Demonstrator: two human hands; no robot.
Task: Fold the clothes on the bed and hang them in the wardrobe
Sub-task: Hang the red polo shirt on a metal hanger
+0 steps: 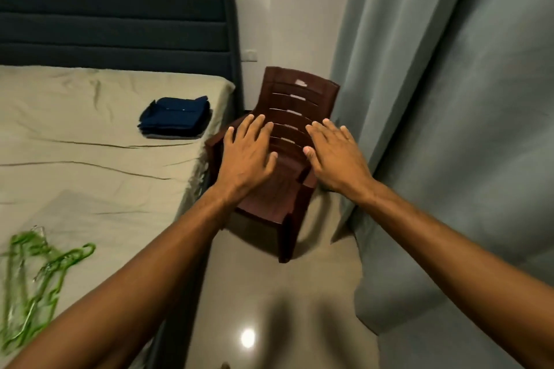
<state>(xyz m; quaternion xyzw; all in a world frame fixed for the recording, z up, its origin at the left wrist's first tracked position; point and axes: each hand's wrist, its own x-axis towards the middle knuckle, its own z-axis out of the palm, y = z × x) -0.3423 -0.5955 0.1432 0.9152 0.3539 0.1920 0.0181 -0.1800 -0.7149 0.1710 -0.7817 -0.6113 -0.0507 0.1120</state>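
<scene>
A stack of folded dark blue clothes (175, 118) lies near the right edge of the bed (90, 141), close to the headboard. Several green hangers (36, 272) lie in a loose pile on the sheet at the lower left. My left hand (247, 156) and my right hand (335, 156) are stretched out side by side in the air, palms down, fingers straight and spread. Both hold nothing and hover in front of the brown chair, to the right of the bed.
A brown plastic chair (287, 159) stands on the floor between the bed and a grey-green curtain (449, 99) that fills the right side. A dark padded headboard (114, 24) backs the bed. Glossy beige floor (269, 308) runs along the bed.
</scene>
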